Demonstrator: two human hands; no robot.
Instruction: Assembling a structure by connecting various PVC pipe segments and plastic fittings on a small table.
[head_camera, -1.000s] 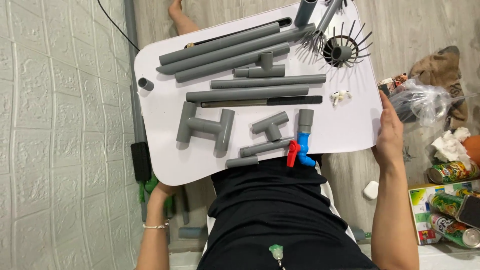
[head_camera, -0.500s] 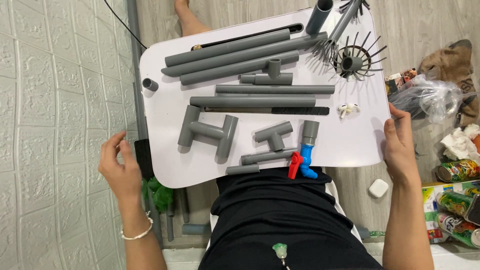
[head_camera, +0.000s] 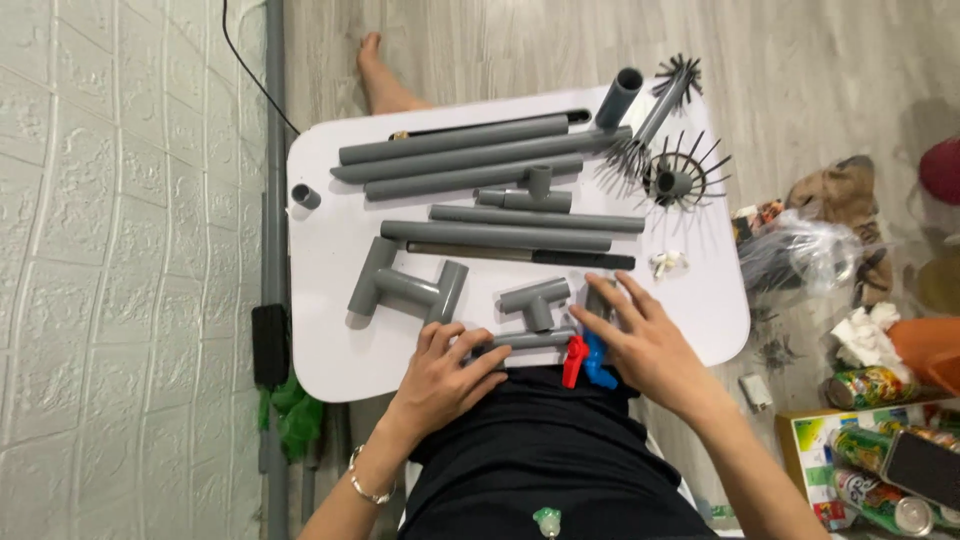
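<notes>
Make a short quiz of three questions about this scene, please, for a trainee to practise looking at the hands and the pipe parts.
1. True or false: both hands are over the near edge of the white table.
2. Which hand lies beside the red and blue valve? A) left hand B) right hand C) neither
3. What is the left hand touching?

Key
1. True.
2. B: the right hand lies just right of the valve.
3. A short grey pipe piece at the table's near edge; its fingers rest on the piece's left end.
</notes>
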